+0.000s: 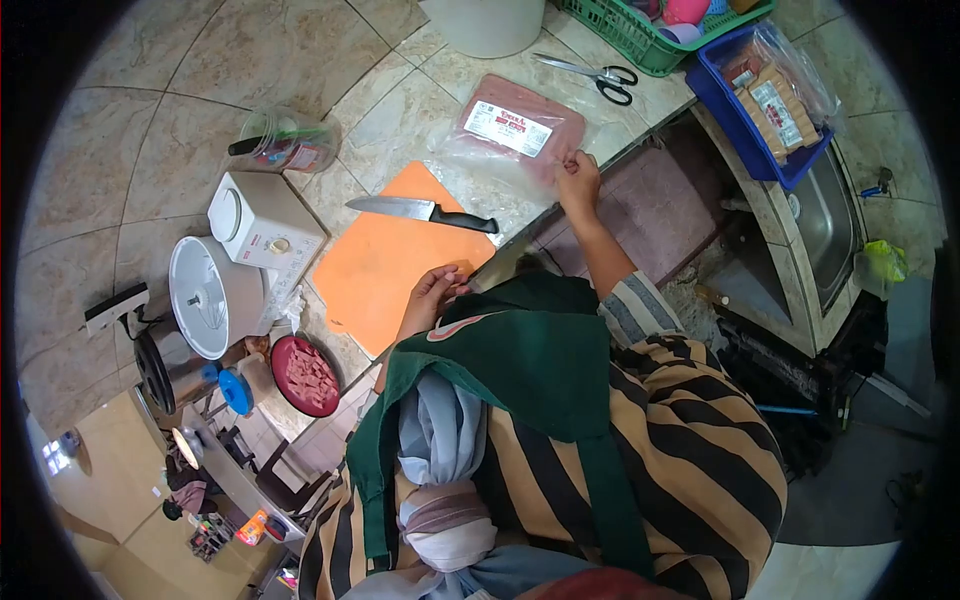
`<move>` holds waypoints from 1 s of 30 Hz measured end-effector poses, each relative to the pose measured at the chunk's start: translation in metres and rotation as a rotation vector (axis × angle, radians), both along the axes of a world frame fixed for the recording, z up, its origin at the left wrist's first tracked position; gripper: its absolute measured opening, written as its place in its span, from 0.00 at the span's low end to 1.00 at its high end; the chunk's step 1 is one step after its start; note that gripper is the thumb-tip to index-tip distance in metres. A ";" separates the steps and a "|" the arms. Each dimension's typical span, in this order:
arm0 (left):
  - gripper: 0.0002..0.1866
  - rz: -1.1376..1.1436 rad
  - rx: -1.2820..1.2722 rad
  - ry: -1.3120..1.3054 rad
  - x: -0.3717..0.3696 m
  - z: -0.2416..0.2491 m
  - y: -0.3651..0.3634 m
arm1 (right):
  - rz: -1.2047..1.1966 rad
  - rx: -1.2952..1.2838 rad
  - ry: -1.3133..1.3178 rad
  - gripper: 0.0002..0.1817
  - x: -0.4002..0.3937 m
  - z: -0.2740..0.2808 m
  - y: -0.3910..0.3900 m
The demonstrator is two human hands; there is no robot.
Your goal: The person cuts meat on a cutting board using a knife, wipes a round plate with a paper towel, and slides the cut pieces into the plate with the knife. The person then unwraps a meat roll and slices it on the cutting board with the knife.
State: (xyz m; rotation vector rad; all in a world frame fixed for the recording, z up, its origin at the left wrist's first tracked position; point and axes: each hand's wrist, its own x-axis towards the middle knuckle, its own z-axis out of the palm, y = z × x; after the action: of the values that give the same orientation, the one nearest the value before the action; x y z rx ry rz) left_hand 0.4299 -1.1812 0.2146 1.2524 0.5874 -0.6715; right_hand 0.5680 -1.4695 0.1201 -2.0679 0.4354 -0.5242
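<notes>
My right hand (578, 178) pinches the near edge of a clear plastic pack of pink meat (515, 130) with a white label, lying on the tiled counter. My left hand (433, 292) sits with curled fingers on the near edge of an orange cutting board (385, 270). A black-handled knife (420, 210) lies across the far end of the board, touched by neither hand. My green apron and striped sleeves fill the lower part of the view.
Scissors (600, 78) lie beyond the pack, near a green basket (640, 35) and a white bucket (485, 20). A blue tub (725, 110) of packaged food sits by the sink (830, 225). Left of the board are a white appliance (265, 225), an open cooker (205, 295) and a red plate of meat pieces (305, 375).
</notes>
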 end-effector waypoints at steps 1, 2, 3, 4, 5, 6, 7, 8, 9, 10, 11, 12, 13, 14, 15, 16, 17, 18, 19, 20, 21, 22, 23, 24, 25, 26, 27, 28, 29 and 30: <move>0.16 -0.010 0.012 0.001 -0.001 -0.001 0.001 | 0.006 -0.002 -0.002 0.09 0.000 0.002 0.002; 0.16 -0.004 0.009 -0.001 -0.002 -0.002 0.001 | 0.030 0.261 0.014 0.09 -0.001 0.003 0.003; 0.16 -0.006 0.020 0.001 -0.003 -0.003 0.002 | 0.053 0.524 0.033 0.09 -0.002 0.006 0.004; 0.16 -0.010 0.031 0.003 -0.003 -0.004 0.003 | 0.058 0.519 0.033 0.09 -0.001 0.009 0.005; 0.16 -0.005 0.026 0.001 -0.002 -0.005 0.003 | 0.099 0.764 -0.030 0.08 0.000 0.013 0.007; 0.15 0.006 0.024 0.010 -0.002 -0.005 0.003 | 0.139 1.009 -0.094 0.08 0.002 0.019 0.008; 0.15 0.017 0.021 0.019 -0.001 -0.005 0.001 | 0.144 1.004 -0.094 0.08 0.002 0.025 0.008; 0.15 0.020 0.016 0.017 -0.001 -0.006 0.000 | 0.119 1.021 -0.046 0.08 0.001 0.031 0.008; 0.15 0.017 0.021 0.008 0.000 -0.002 -0.002 | 0.094 1.038 0.002 0.08 0.001 0.039 0.008; 0.16 0.015 0.025 -0.002 0.002 -0.001 -0.003 | 0.101 1.034 0.001 0.08 0.001 0.049 0.005; 0.16 0.022 0.022 -0.004 0.004 -0.002 -0.005 | 0.176 1.061 -0.018 0.08 0.001 0.059 0.001; 0.16 0.015 0.010 -0.019 0.005 -0.003 -0.005 | 0.251 1.090 -0.033 0.08 0.000 0.063 -0.003; 0.16 0.009 -0.001 -0.034 0.006 -0.004 -0.005 | 0.257 1.089 -0.028 0.08 0.001 0.055 -0.013; 0.16 0.017 -0.003 -0.034 0.007 -0.005 -0.005 | 0.329 1.046 -0.023 0.08 0.004 0.044 -0.027; 0.16 0.007 -0.003 -0.045 0.009 -0.004 -0.005 | 0.401 1.003 -0.018 0.08 0.005 0.044 -0.037; 0.16 -0.004 -0.003 -0.057 0.010 -0.003 -0.006 | 0.407 1.001 -0.013 0.08 0.003 0.042 -0.043; 0.16 0.004 -0.007 -0.058 0.011 0.000 -0.007 | 0.278 0.962 -0.083 0.08 0.001 0.041 -0.050; 0.16 -0.004 0.012 -0.061 0.013 0.005 -0.008 | 0.147 0.920 -0.153 0.08 -0.002 0.046 -0.056; 0.16 -0.015 0.031 -0.065 0.014 0.008 -0.009 | 0.151 0.916 -0.152 0.08 -0.006 0.055 -0.064; 0.16 -0.012 0.026 -0.068 0.015 0.009 -0.009 | 0.174 0.810 -0.191 0.08 -0.011 0.065 -0.073; 0.17 -0.015 0.045 -0.086 0.016 0.009 -0.009 | 0.197 0.704 -0.230 0.08 -0.015 0.079 -0.082; 0.17 -0.017 0.065 -0.103 0.017 0.009 -0.009 | 0.202 0.698 -0.230 0.08 -0.017 0.095 -0.091; 0.17 -0.012 0.058 -0.107 0.018 0.009 -0.011 | 0.262 0.600 -0.191 0.08 -0.019 0.112 -0.098; 0.17 -0.056 0.103 -0.146 0.021 0.009 -0.012 | 0.322 0.502 -0.154 0.08 -0.019 0.131 -0.104; 0.17 -0.097 0.150 -0.187 0.025 0.009 -0.013 | 0.375 0.365 -0.092 0.07 -0.020 0.149 -0.109; 0.17 -0.084 0.144 -0.195 0.030 0.008 -0.016 | 0.389 0.357 -0.097 0.07 -0.021 0.170 -0.108; 0.17 -0.127 0.158 -0.266 0.035 0.005 -0.020 | 0.493 0.127 0.011 0.08 -0.021 0.192 -0.105; 0.18 -0.168 0.176 -0.336 0.041 0.001 -0.023 | 0.593 -0.107 0.116 0.09 -0.021 0.214 -0.100; 0.22 -0.177 0.085 -0.497 0.047 -0.014 -0.025 | 0.616 -0.114 0.109 0.09 -0.022 0.236 -0.090; 0.27 -0.192 0.127 -0.605 0.053 -0.012 -0.033 | 0.687 -0.139 0.181 0.10 -0.023 0.257 -0.073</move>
State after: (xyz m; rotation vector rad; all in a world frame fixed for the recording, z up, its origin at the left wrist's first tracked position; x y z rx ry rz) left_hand 0.4832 -1.2144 0.2025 1.5553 0.0080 -0.3809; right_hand 0.5452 -1.5424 0.3768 -2.2359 -0.2261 0.0475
